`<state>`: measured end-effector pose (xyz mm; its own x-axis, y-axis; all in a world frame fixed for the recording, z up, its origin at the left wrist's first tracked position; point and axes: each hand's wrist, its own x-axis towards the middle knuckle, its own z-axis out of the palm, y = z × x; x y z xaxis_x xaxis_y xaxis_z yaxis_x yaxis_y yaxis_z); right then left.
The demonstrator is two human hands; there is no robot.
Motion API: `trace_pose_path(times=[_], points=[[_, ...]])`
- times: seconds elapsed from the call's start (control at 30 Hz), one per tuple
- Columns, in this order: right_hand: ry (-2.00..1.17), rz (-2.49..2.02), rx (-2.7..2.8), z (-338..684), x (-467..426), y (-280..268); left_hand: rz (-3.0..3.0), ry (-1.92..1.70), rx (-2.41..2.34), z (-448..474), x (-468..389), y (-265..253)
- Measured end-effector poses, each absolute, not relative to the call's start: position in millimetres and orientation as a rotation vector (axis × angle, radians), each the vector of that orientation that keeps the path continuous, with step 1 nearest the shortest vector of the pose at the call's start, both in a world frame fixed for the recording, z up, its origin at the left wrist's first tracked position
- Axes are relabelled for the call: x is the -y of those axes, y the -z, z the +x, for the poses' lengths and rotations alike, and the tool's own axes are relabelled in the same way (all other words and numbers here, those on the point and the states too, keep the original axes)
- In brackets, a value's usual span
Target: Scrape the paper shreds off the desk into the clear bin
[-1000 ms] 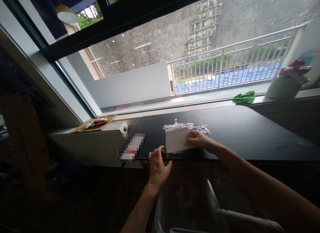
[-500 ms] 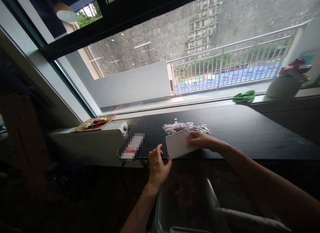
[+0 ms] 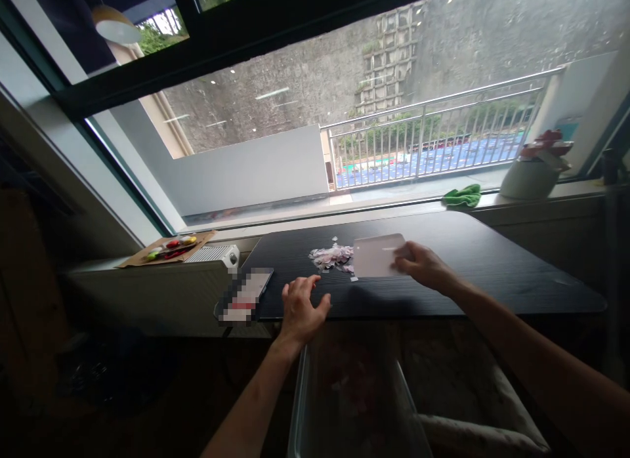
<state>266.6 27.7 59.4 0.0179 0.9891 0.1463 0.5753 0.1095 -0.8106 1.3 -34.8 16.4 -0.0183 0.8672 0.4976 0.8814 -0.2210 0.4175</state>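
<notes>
My right hand (image 3: 424,266) grips the right end of a flat white plastic scraper (image 3: 377,256), held over the dark tabletop (image 3: 443,294). Just left of the scraper lies a heap of small pale paper-like scraps (image 3: 329,256), partly hidden behind it. My left hand (image 3: 301,307) is at the table's front edge with its fingers apart and nothing in them. Below that edge stands a clear plastic bin (image 3: 295,405), dim inside, with some pale and reddish bits in it.
A phone-like device (image 3: 246,294), partly blurred out, lies at the table's left corner. Beyond the table are a white radiator (image 3: 162,294), a green cloth (image 3: 462,195) and a spray bottle (image 3: 531,172) on the sill. A light-coloured padded seat edge (image 3: 482,435) shows beside the bin.
My right hand has lifted the scraper from the front edge and carried it back and right toward the scraps. The left hand stays near the edge. The whole view has shifted slightly.
</notes>
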Motion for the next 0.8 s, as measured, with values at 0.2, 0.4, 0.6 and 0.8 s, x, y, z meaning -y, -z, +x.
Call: trace_pose_path(times=[0.2,0.4,0.6,0.8], points=[[-0.611,-1.614,1.758,273.0,-28.2,-54.6,-2.118,0.958,2.016,-8.6,2.4,-12.8],[-0.626,-1.651,1.797,344.2,-8.3,-64.0,-2.052,0.932,1.909,-4.4,6.7,0.0],[-1.024,-1.564,1.431,379.4,-3.6,-54.0,-2.040,0.920,1.782,-4.5,7.2,1.9],[-1.159,-1.641,1.294,367.9,-5.9,-48.3,-2.040,0.907,1.729,-7.2,7.0,2.3]])
